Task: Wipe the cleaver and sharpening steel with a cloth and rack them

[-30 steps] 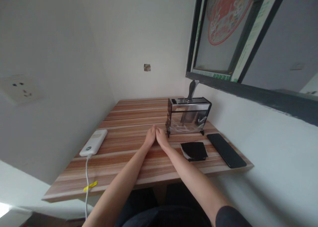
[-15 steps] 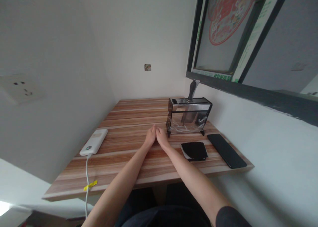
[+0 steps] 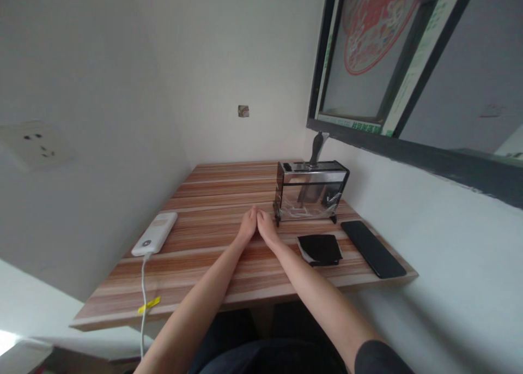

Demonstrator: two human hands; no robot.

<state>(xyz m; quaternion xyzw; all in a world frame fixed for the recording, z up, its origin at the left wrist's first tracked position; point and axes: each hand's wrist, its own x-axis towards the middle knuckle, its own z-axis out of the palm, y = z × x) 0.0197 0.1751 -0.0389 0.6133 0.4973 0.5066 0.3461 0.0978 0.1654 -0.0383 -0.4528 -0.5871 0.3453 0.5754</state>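
Observation:
My left hand (image 3: 247, 224) and my right hand (image 3: 265, 225) rest on the wood-grain table (image 3: 229, 188), side by side, touching near the fingertips. Their fingers look stretched out, and I see nothing held in either. Just beyond my right hand, to the right, stands a clear-fronted knife block (image 3: 312, 202) with a metal top. A black-handled knife (image 3: 316, 148) sticks up out of it, its broad blade showing dimly through the front. Nearer me, right of my right wrist, lies a black folded piece (image 3: 320, 248) with a pale edge; its kind is unclear.
A black phone (image 3: 372, 248) lies along the table's right edge. At the left is a white power bank (image 3: 155, 234); its white cable (image 3: 143, 287) runs over the front edge under yellow tape (image 3: 149, 304). Walls close in the back and left; a dark window frame (image 3: 368, 133) overhangs the right.

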